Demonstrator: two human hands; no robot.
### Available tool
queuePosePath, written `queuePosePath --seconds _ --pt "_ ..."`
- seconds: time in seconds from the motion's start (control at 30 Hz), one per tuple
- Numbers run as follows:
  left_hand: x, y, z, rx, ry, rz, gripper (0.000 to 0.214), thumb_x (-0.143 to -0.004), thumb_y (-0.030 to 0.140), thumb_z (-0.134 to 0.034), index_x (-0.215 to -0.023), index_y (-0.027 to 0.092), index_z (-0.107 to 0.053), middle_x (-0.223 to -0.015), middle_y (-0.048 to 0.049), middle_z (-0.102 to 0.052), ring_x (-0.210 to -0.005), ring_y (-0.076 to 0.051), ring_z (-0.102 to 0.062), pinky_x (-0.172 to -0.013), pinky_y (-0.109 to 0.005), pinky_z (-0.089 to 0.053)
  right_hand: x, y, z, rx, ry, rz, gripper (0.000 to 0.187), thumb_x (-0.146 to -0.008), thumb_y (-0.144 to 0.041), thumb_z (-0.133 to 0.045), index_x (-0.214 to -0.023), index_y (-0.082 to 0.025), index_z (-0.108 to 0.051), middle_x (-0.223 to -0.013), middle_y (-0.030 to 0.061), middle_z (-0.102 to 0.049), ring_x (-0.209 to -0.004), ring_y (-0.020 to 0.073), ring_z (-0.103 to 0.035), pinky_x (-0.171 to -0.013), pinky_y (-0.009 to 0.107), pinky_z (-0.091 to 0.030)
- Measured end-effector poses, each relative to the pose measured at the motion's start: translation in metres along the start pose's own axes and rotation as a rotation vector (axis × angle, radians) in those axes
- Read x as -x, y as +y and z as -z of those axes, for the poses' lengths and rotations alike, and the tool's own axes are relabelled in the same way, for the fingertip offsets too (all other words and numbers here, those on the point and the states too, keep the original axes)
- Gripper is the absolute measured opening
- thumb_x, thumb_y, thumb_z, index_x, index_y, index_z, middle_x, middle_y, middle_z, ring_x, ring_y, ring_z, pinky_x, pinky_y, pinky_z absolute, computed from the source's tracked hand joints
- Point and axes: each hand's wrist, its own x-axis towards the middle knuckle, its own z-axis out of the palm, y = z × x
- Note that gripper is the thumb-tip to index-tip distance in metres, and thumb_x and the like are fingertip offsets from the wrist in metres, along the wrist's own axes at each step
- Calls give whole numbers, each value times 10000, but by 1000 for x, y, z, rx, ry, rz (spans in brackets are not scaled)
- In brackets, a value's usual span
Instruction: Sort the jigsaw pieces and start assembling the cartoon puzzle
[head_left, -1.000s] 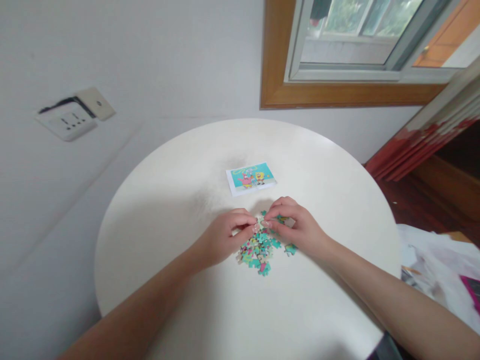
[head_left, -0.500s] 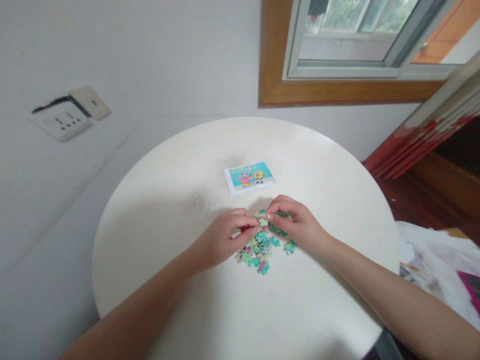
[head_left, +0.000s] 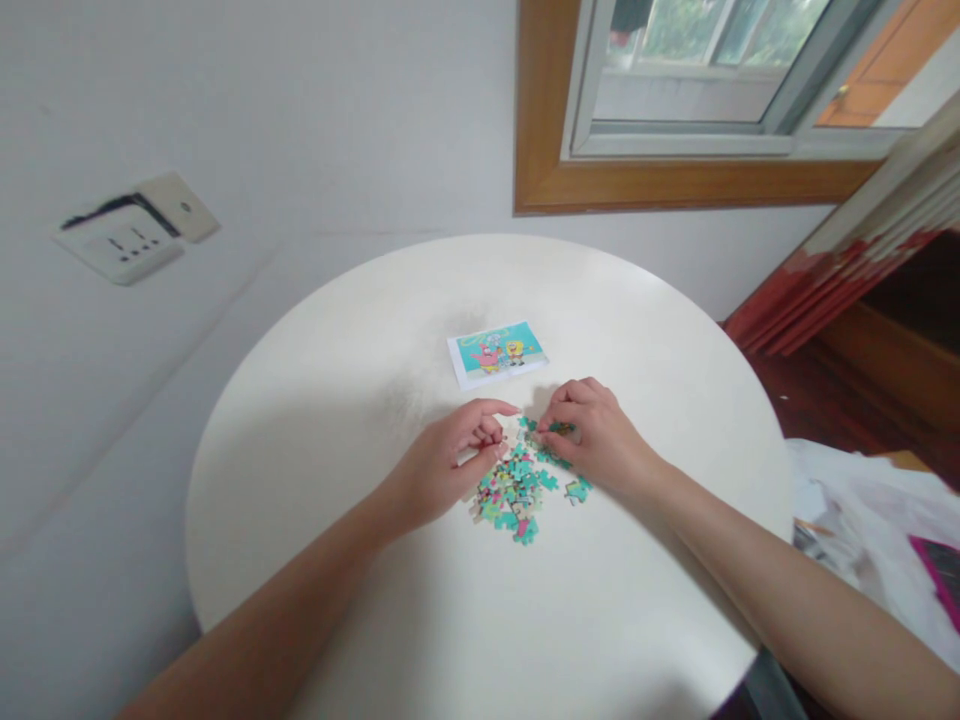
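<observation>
A heap of small jigsaw puzzle pieces (head_left: 514,490), mostly turquoise with some pink, yellow and beige, lies on the white round table (head_left: 300,400). My left hand (head_left: 457,450) is at the heap's left edge, its index finger stretched out and its thumb apart, with nothing visible between them. At the upper right of the heap, my right hand (head_left: 589,430) has its thumb and fingers pinched on a small puzzle piece, mostly hidden by the fingertips. A picture card (head_left: 499,355) with two cartoon figures on turquoise lies behind the hands.
A wall socket (head_left: 124,240) is on the white wall at left. Behind the table is a wood-framed window (head_left: 540,180), with a red and white curtain (head_left: 810,270) to its right. White plastic bags (head_left: 862,500) lie beyond the table's right edge.
My hands were together over a light green puzzle piece. Now they have drawn apart, the left index finger has straightened, and the right hand has shifted slightly up.
</observation>
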Motion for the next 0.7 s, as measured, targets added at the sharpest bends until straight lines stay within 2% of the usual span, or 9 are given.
queuePosePath --seconds 0.1,0.3,0.5,0.7 --pt "-1 -2 0 4 10 -31 293 -863 251 -570 -1146 195 -522 -818 13 -604 -775 -136 -629 -779 -285 -540 -1 -1 2 -32 45 -9 87 -838 -242 -731 -918 -237 -763 -950 68 -646 -935 245 -543 -845 426 -424" --pt "2 -7 -3 -110 48 -84 291 -872 205 -564 -1141 221 -455 -852 17 -641 -788 -134 -636 -822 -300 -519 -2 -14 8 -397 64 73 108 -918 -223 -633 -909 -209 -740 -827 42 -674 -835 183 -605 -791 358 -472" --pt "4 -13 -8 -111 -6 -120 296 -901 202 -568 -1172 224 -450 -863 21 -634 -816 -138 -641 -838 -309 -522 -1 -21 4 -446 19 132 142 -874 -150 -647 -950 -224 -741 -798 29 -663 -822 181 -610 -780 355 -481" --pt "3 -8 -5 -52 -14 -62 204 -928 227 -519 -1126 192 -553 -1030 -50 -672 -948 -168 -648 -854 -290 -517 0 -23 10 -481 28 170 137 -886 -179 -655 -952 -241 -758 -848 44 -675 -847 183 -617 -765 353 -501"
